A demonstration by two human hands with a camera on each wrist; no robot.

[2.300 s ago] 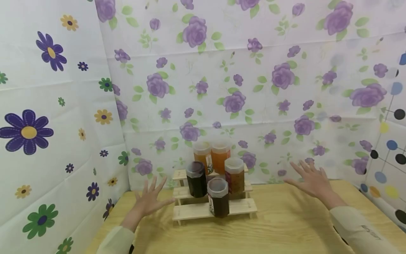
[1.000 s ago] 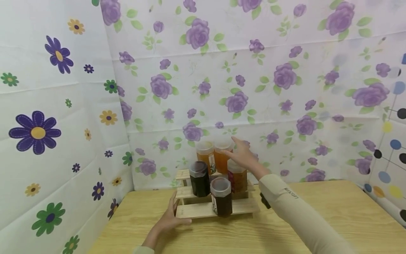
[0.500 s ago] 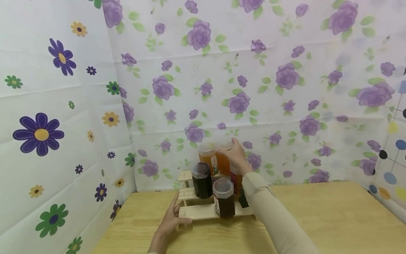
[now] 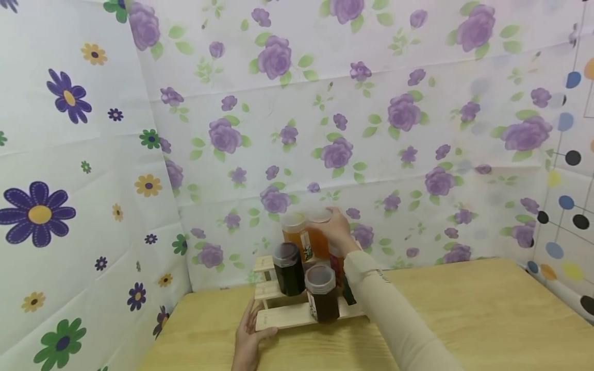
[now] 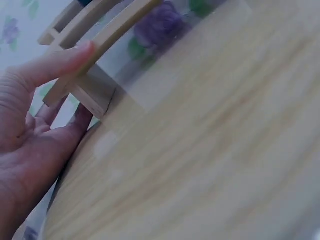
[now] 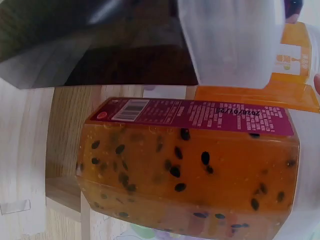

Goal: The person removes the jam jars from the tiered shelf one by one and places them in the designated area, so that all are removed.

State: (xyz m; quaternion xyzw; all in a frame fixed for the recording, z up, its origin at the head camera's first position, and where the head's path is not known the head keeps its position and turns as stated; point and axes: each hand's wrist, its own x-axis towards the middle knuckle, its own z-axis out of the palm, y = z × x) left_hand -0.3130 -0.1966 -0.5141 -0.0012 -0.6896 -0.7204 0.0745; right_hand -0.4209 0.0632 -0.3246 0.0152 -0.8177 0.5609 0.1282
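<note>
A three-step wooden rack (image 4: 284, 316) holds several lidded jars. My left hand (image 4: 246, 337) grips the left end of its lowest step; in the left wrist view the thumb (image 5: 75, 55) lies on top of the plank. My right hand (image 4: 337, 231) holds the orange jar (image 4: 317, 244) at the back right, near its clear lid. Another orange jar (image 4: 293, 237) stands beside it. A black jar (image 4: 289, 273) is on the middle step, a dark brown jar (image 4: 323, 304) on the lowest. My forearm partly hides the seeded amber jar (image 6: 185, 170), large in the right wrist view.
The rack stands on a light wooden table (image 4: 464, 314). Behind it hangs a white cloth with purple roses (image 4: 336, 153). A flower-print cloth (image 4: 106, 221) closes off the left side, and a dotted one (image 4: 568, 226) the right.
Both hands were spread apart over the table. My left hand has come to the rack's left end, and my right hand has reached across to the back right orange jar and taken hold.
</note>
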